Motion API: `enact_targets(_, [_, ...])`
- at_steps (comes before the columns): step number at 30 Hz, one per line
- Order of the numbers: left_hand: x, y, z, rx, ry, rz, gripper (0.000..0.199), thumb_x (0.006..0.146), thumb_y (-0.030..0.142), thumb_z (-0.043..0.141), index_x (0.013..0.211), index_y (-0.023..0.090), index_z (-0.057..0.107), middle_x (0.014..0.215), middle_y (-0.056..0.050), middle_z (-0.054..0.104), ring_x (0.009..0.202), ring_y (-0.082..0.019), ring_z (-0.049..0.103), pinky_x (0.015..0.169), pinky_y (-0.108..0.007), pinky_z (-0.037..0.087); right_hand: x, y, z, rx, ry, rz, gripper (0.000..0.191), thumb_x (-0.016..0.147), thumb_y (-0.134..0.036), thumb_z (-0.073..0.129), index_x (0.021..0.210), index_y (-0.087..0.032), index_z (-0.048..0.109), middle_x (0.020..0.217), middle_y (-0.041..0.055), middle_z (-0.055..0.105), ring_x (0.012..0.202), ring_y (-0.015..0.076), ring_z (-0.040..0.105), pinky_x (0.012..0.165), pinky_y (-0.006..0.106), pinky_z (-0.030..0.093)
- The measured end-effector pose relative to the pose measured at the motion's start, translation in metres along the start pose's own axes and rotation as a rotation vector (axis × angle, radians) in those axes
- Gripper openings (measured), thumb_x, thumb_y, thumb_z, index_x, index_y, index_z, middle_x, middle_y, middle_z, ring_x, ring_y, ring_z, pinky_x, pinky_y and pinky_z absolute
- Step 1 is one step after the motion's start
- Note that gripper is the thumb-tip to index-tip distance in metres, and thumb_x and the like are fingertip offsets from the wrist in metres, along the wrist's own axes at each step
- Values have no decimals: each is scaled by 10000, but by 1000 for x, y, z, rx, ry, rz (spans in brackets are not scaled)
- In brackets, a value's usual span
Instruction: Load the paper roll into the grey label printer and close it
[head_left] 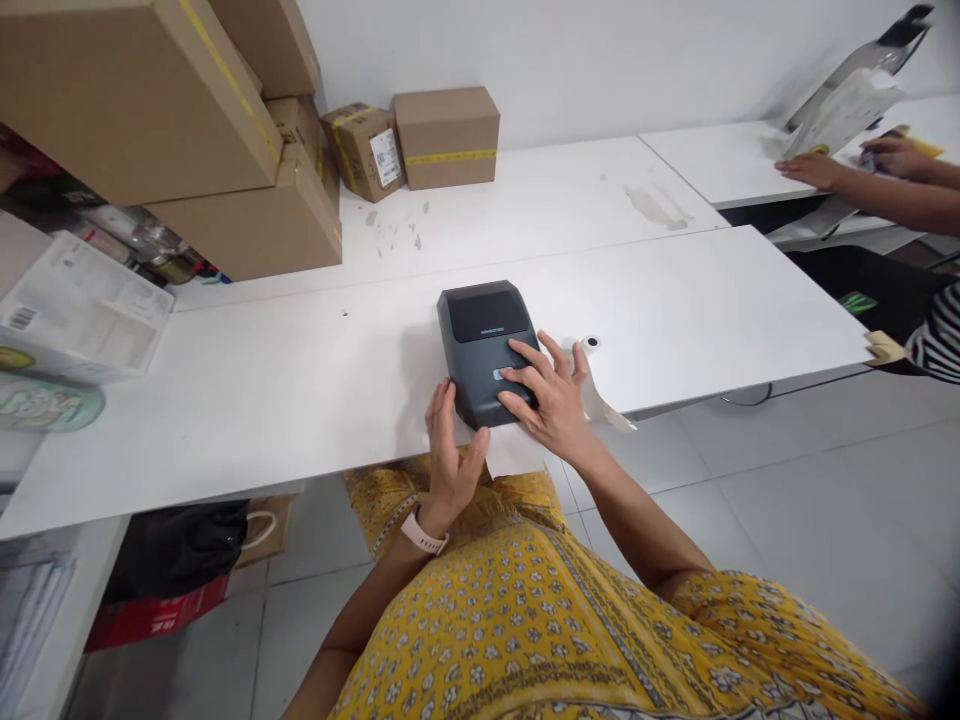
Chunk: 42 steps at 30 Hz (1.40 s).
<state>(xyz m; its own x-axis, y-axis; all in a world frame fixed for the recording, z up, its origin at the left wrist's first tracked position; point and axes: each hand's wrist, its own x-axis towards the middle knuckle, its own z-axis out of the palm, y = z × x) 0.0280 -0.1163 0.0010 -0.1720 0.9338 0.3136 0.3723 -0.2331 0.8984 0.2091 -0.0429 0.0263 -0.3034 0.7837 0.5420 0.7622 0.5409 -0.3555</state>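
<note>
A dark grey label printer (474, 385) with a black glossy window in its lid lies on the white table, close to the front edge. On its top rests my right hand (551, 400), fingers spread, one fingertip at the light button (501, 374). My left hand (452, 455) is open against the printer's near left side. White paper (516, 450) shows at the printer's near end and hangs over the table edge. Just right of my right hand lies a small paper roll (591, 344), its loose strip (606, 405) curling past the edge.
Cardboard boxes (247, 225) are stacked at the left, with two smaller boxes (448, 138) by the wall. A white carton (79, 305) and a green bottle (49, 403) stand far left. At the right, another person's hands (814, 170) work at a second table (757, 150).
</note>
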Motion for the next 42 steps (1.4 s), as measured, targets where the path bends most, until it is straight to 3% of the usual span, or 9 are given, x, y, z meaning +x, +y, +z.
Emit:
enact_targets(5, [-6, -2, 7, -15, -57, -7, 781, 1016, 471, 590, 1692, 298, 238, 1776, -129, 259, 1656, -317, 230, 1339, -542, 242, -33, -1, 12, 234, 129, 194, 413, 1079, -471, 469, 1464, -357, 565, 1698, 54, 428, 1589, 330, 370, 1280, 657, 276])
enact_targets(10, [-9, -2, 6, -88, -65, -48, 754, 1037, 474, 543, 1702, 321, 222, 1805, -84, 196, 1676, -295, 164, 1367, -514, 173, -44, -6, 18, 546, 193, 419, 509, 1097, -506, 374, 1591, -405, 440, 1686, 44, 458, 1588, 313, 394, 1290, 651, 319])
enact_targets(16, [-7, 3, 12, -292, -33, -97, 773, 1035, 469, 546, 1708, 326, 194, 1811, -67, 179, 1677, -283, 151, 1368, -465, 188, -36, -6, 7, 648, 140, 478, 568, 1083, -612, 315, 1575, -383, 482, 1677, 30, 479, 1576, 315, 417, 1315, 656, 282])
enact_targets(21, [3, 13, 10, -383, 2, -52, 753, 1036, 462, 554, 1700, 347, 219, 1802, -69, 215, 1670, -273, 185, 1363, -458, 208, -26, -7, 0, 684, 204, 428, 604, 1074, -648, 285, 1547, -359, 526, 1671, 42, 485, 1579, 306, 412, 1316, 615, 311])
enact_targets(27, [70, 26, -4, -429, 72, 110, 701, 1024, 551, 549, 1657, 376, 304, 1707, -65, 435, 1633, -251, 312, 1354, -468, 226, 46, 5, -14, 518, 245, 203, 737, 1039, -743, 196, 1633, -350, 387, 1670, 55, 470, 1584, 330, 388, 1322, 601, 293])
enact_targets(30, [117, 10, -4, -335, 137, 84, 710, 998, 552, 597, 1624, 322, 354, 1717, -89, 413, 1629, -270, 321, 1351, -468, 223, 105, 14, -17, 422, 236, 109, 765, 1039, -743, 115, 1693, -358, 212, 1710, 56, 391, 1602, 315, 356, 1312, 584, 307])
enact_targets(33, [146, -18, 4, -182, 161, -56, 701, 966, 458, 655, 1587, 243, 412, 1715, -130, 406, 1619, -283, 342, 1345, -457, 235, 161, 23, -12, 382, 274, 61, 767, 1038, -748, 103, 1704, -369, 102, 1731, 55, 339, 1612, 277, 344, 1304, 519, 335])
enact_targets(38, [137, -50, 17, -100, 38, -275, 665, 961, 317, 614, 1581, 173, 421, 1659, -184, 480, 1563, -294, 444, 1305, -462, 324, 231, 40, 2, 305, 216, 103, 810, 1017, -782, 120, 1706, -360, 66, 1725, 58, 362, 1596, 268, 376, 1267, 469, 390])
enact_targets(42, [113, -48, 16, -132, -6, -313, 684, 941, 292, 621, 1587, 203, 411, 1589, -159, 573, 1472, -284, 557, 1238, -455, 425, 251, 49, 2, 277, 156, 108, 840, 1000, -799, 229, 1701, -344, 142, 1698, 77, 420, 1612, 302, 338, 1279, 516, 367])
